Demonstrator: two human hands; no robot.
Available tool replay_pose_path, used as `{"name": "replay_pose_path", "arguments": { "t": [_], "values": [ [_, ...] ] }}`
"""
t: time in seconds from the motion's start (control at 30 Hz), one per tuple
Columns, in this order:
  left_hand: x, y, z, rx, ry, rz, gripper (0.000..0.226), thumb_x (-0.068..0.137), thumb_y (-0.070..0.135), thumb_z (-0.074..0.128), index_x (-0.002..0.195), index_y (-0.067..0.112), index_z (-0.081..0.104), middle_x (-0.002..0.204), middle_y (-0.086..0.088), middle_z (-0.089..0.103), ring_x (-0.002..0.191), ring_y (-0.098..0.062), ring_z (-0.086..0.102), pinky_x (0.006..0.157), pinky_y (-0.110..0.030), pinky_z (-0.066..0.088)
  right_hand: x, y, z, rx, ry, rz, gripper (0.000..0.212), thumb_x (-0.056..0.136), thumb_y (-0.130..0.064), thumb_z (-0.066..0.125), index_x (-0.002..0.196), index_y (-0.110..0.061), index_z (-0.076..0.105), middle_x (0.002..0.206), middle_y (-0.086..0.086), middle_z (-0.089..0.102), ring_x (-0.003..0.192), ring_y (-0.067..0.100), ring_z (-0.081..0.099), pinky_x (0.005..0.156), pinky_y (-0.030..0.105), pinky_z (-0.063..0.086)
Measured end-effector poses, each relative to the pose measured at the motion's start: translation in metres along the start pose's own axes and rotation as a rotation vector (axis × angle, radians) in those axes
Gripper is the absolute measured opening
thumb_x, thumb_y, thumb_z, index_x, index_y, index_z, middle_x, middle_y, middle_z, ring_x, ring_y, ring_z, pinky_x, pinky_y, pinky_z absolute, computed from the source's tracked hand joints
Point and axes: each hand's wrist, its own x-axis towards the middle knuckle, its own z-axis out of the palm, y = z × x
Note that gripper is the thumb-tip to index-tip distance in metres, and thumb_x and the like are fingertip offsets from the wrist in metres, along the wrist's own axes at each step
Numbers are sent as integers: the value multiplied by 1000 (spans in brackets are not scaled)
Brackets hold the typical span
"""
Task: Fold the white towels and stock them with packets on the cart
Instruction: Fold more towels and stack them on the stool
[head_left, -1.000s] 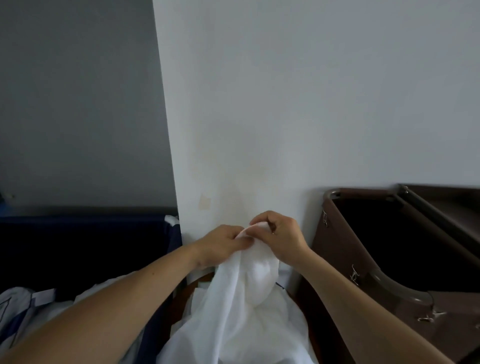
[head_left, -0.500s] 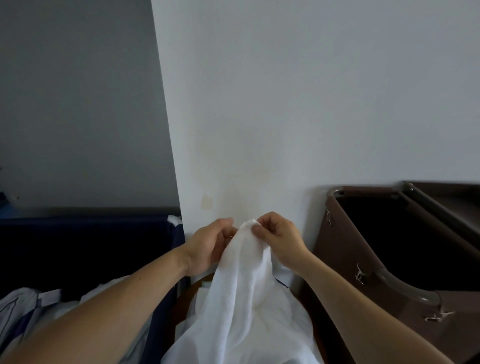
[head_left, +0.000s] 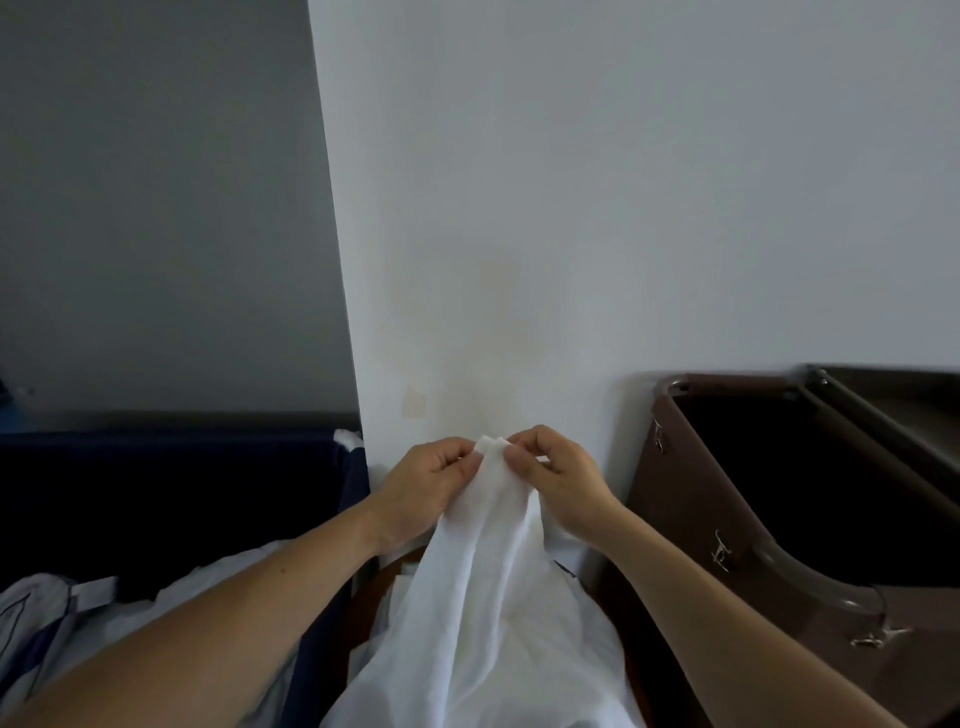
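A white towel (head_left: 488, 597) hangs down in front of me at lower centre, bunched into long folds. My left hand (head_left: 426, 488) and my right hand (head_left: 558, 475) each pinch its top edge, close together, just in front of the white wall. The two pinched corners stick up between my thumbs and fingers. The towel's lower part spreads out and runs off the bottom of the view. No packets are in view.
A brown cart bin (head_left: 737, 509) with a dark open inside and a rounded rail stands at right. A dark blue fabric bin (head_left: 343, 488) holding white and striped linen (head_left: 47, 618) sits at left. The white wall corner (head_left: 332, 208) is straight ahead.
My hands have shifted their hold along the towel's top, from a bunched lump to two pinched corners held side by side. The towel hangs straighter and narrower.
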Motion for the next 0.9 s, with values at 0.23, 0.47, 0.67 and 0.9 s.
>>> {"name": "replay_pose_path", "arguments": {
  "t": [0.23, 0.47, 0.67, 0.9],
  "values": [
    [-2, 2, 11, 52, -32, -1, 29, 105, 25, 43, 113, 13, 69, 107, -9, 71, 101, -27, 66, 94, -48, 53, -1, 3, 1, -77, 12, 9, 20, 92, -24, 67, 75, -21, 60, 70, -12, 61, 60, -3, 53, 60, 15, 44],
    [-2, -4, 10, 293, -19, 67, 34, 96, 46, 51, 101, 16, 65, 95, -12, 69, 88, -30, 65, 82, -51, 55, 0, 5, 2, -90, 64, -1, 14, 90, -21, 70, 79, -20, 61, 73, -8, 62, 61, -3, 54, 59, 14, 44],
    [0, -2, 12, 447, 21, 141, 44, 102, 47, 40, 104, 9, 63, 94, -9, 69, 84, -23, 65, 77, -45, 55, 4, -1, 1, -157, -74, 8, 10, 95, -33, 62, 89, -26, 67, 73, -13, 60, 66, -3, 53, 62, 12, 42],
    [9, 3, 7, 508, 47, 110, 34, 101, 42, 48, 97, 11, 59, 86, -8, 65, 76, -21, 61, 72, -33, 53, 24, -18, -6, -217, 169, -47, 20, 94, -30, 64, 76, -20, 60, 65, -9, 55, 59, 4, 47, 59, 17, 39]
  ]
}}
